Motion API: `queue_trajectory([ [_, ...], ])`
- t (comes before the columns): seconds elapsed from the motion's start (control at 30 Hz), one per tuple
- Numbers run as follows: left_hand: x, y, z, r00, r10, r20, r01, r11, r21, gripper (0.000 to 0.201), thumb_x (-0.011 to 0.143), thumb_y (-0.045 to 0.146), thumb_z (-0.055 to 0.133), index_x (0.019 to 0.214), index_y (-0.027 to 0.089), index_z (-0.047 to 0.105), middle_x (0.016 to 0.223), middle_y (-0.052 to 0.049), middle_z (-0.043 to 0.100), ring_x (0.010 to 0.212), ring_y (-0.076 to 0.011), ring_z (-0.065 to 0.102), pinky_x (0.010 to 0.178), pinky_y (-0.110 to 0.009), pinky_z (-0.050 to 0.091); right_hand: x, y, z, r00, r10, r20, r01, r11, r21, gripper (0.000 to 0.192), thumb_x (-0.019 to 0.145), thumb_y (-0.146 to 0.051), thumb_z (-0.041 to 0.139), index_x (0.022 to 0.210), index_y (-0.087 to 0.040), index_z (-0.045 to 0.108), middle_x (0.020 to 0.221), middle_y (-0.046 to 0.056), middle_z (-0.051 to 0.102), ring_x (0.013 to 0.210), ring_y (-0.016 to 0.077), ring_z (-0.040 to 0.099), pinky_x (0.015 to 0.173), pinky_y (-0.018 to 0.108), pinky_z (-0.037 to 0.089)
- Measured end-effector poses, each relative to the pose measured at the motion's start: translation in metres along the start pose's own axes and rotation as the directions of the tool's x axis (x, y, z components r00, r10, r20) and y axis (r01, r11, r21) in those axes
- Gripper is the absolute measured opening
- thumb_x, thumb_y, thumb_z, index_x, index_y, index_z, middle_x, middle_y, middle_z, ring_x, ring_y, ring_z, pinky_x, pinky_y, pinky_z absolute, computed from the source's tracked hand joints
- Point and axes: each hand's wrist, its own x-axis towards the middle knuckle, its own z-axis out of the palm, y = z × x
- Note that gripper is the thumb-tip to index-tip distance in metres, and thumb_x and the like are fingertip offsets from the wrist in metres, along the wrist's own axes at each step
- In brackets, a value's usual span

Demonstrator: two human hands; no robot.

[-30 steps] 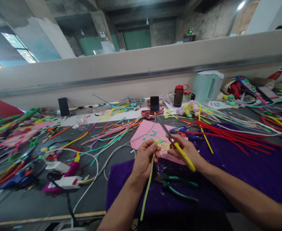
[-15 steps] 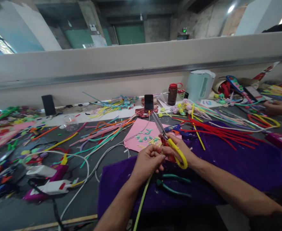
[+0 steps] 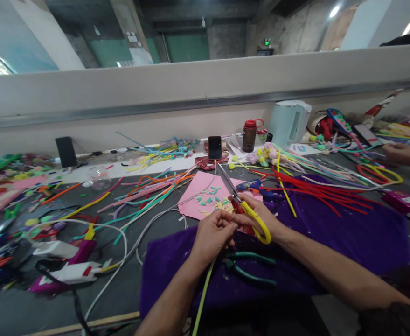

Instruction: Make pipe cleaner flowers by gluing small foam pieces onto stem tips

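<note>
My left hand (image 3: pixel 211 234) is closed in a pinch on a yellow-green pipe cleaner (image 3: pixel 204 294), which trails down toward my body. Its pinched end is hidden by the fingers. In my right hand (image 3: pixel 269 221) are scissors (image 3: pixel 260 223) with a yellow handle loop, the blades pointing up and away from me. The fingertips of both hands meet, or nearly so. Beneath them, green-handled pliers (image 3: pixel 250 268) lie on a purple cloth (image 3: pixel 313 266). Just beyond the hands is a pink sheet (image 3: pixel 192 191) scattered with short green and yellow cut pieces (image 3: pixel 210 196).
Red pipe cleaners (image 3: pixel 316 189) lie on the cloth at right. A phone (image 3: pixel 215 148), a bottle (image 3: pixel 249 136) and a kettle (image 3: pixel 288 122) stand at the back. White cables and plugs (image 3: pixel 73 273) cover the left. Another person's hand (image 3: pixel 402 151) is at far right.
The whole view has shifted slightly. Both hands keep the same hold on the pipe cleaner and the scissors, with hardly any movement.
</note>
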Motion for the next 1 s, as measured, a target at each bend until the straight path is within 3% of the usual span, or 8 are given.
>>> queue_trajectory([
  [0.2,0.000,-0.002,0.002,0.999,0.025,-0.028,-0.024,0.999,0.027,0.020,0.071,0.034,0.060,0.079,0.019,0.050,0.049,0.006,0.054,0.038,-0.0095,0.054,0.034,-0.015,0.035,-0.002,-0.003,0.002,1.000,0.012,-0.011,-0.012,0.999,0.052,0.043,0.067,-0.021,0.063,0.108,-0.020,0.049,0.068,-0.006,0.051,0.054,0.0070,0.047,0.051,0.020,0.038],
  [0.57,0.001,-0.004,0.003,0.999,0.025,-0.027,-0.025,0.999,-0.025,0.028,0.070,0.037,0.062,0.082,0.020,0.043,0.050,0.007,0.052,0.037,-0.0102,0.054,0.032,-0.015,0.035,-0.001,-0.001,0.001,0.999,0.027,-0.019,-0.025,0.996,0.091,0.053,0.065,-0.019,0.064,0.116,-0.020,0.045,0.070,-0.005,0.051,0.047,0.0042,0.045,0.043,0.017,0.036],
  [0.67,0.002,-0.002,-0.001,0.996,-0.046,0.081,0.058,0.987,-0.151,0.033,0.067,0.037,0.066,0.083,0.020,0.043,0.057,0.005,0.057,0.040,-0.0105,0.056,0.033,-0.015,0.036,-0.002,-0.003,-0.001,0.999,-0.009,-0.052,0.012,0.998,0.057,0.052,0.068,-0.023,0.062,0.117,-0.021,0.045,0.071,-0.005,0.051,0.046,0.0043,0.046,0.041,0.017,0.038],
  [0.8,0.006,0.000,-0.008,0.948,-0.111,0.299,0.205,0.931,-0.302,0.031,0.073,0.044,0.058,0.079,0.014,0.051,0.065,-0.003,0.063,0.042,-0.0085,0.056,0.033,-0.013,0.037,-0.004,-0.007,-0.003,0.998,-0.037,-0.060,0.041,0.998,0.057,0.050,0.071,-0.025,0.061,0.118,-0.023,0.043,0.076,-0.003,0.052,0.046,0.0046,0.046,0.039,0.017,0.038],
  [1.0,0.010,0.000,-0.010,0.921,-0.188,0.342,0.302,0.898,-0.319,0.036,0.074,0.049,0.055,0.077,0.013,0.056,0.059,-0.004,0.063,0.038,-0.0088,0.055,0.030,-0.014,0.036,-0.005,-0.007,-0.003,0.997,-0.067,-0.027,0.069,0.994,0.089,0.053,0.070,-0.023,0.063,0.119,-0.022,0.044,0.077,-0.002,0.053,0.050,0.0054,0.048,0.041,0.017,0.038],
])
